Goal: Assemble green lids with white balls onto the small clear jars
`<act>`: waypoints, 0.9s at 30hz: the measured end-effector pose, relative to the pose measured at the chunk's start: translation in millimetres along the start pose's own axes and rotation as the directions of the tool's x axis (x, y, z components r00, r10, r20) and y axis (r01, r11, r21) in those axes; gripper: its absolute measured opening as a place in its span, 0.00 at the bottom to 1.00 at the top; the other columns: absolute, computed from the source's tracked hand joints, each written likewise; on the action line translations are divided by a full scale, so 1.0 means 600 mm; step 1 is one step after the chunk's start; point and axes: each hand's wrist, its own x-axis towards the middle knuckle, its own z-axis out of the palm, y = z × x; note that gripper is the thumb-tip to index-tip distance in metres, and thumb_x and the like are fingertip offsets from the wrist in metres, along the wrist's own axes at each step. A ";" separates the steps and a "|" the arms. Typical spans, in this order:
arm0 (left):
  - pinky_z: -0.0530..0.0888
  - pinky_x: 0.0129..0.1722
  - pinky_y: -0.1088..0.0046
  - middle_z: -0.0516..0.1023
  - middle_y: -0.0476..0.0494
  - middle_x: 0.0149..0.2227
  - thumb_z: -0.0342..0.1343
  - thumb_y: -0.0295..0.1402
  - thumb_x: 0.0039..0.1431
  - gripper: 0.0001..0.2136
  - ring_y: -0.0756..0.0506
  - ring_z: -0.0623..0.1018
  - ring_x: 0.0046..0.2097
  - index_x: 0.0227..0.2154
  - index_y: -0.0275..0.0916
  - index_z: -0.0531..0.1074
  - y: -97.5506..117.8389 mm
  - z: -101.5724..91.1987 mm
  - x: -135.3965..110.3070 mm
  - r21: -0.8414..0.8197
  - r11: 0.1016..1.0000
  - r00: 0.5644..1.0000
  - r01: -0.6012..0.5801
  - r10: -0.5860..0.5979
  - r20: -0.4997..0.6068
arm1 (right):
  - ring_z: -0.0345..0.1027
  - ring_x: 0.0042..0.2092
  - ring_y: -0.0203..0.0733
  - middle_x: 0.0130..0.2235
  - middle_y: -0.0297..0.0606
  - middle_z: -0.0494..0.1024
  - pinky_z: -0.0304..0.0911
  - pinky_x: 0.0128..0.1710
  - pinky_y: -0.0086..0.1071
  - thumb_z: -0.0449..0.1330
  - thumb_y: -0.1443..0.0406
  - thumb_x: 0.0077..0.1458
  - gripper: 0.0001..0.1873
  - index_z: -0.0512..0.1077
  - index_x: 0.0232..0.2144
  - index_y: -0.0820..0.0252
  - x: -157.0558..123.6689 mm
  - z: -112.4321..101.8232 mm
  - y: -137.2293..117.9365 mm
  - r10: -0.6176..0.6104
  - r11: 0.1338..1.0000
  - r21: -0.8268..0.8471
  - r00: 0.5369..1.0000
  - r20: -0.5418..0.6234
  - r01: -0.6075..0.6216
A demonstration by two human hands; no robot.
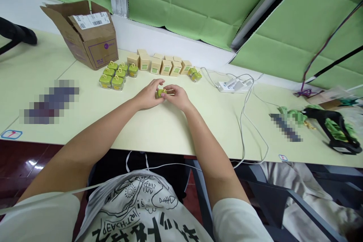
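Note:
Between my hands, above the middle of the table, is a small green-lidded container [161, 92], partly covered by fingers. My left hand [148, 95] curls round its left side. The thumb and fingers of my right hand [178, 97] grip it from the right. To the left, several small clear containers with green lids and loop handles [117, 75] stand grouped together. Two more green-lidded containers [195, 75] sit to the right, beyond my right hand. Behind my hands, several small tan cartons with green labels [166, 67] stand in a row.
An open cardboard box [95, 43] stands at the back left. A white power strip [234, 85] with plugs lies to the right, its cables [242, 121] running over the table's front edge. Farther right are a black-framed object [337, 124] and green leafy material. A grey chair [269, 196] is below.

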 end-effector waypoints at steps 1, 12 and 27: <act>0.79 0.55 0.61 0.72 0.34 0.66 0.62 0.37 0.62 0.31 0.40 0.81 0.55 0.67 0.40 0.64 0.001 0.001 0.000 0.035 0.999 1.000 -0.001 0.001 -0.012 | 0.82 0.46 0.47 0.51 0.42 0.85 0.79 0.48 0.42 0.77 0.49 0.43 0.28 0.80 0.43 0.56 0.001 0.002 0.001 -0.002 1.000 0.010 0.999 -0.042 0.002; 0.77 0.51 0.61 0.78 0.32 0.58 0.66 0.38 0.67 0.22 0.36 0.82 0.55 0.60 0.37 0.71 0.025 -0.026 0.008 0.369 0.919 0.961 0.142 -0.038 -0.275 | 0.80 0.42 0.45 0.47 0.43 0.84 0.79 0.49 0.45 0.67 0.53 0.54 0.19 0.78 0.44 0.57 0.002 0.004 0.005 -0.049 0.985 -0.168 0.994 -0.096 0.032; 0.63 0.26 0.65 0.78 0.50 0.24 0.52 0.30 0.72 0.15 0.49 0.73 0.25 0.27 0.41 0.73 0.135 0.070 -0.057 0.249 0.601 0.626 -0.759 0.779 0.030 | 0.82 0.45 0.45 0.43 0.37 0.89 0.72 0.51 0.39 0.70 0.55 0.63 0.15 0.81 0.47 0.56 0.041 0.123 -0.031 0.028 0.881 -0.470 0.999 -0.044 -0.045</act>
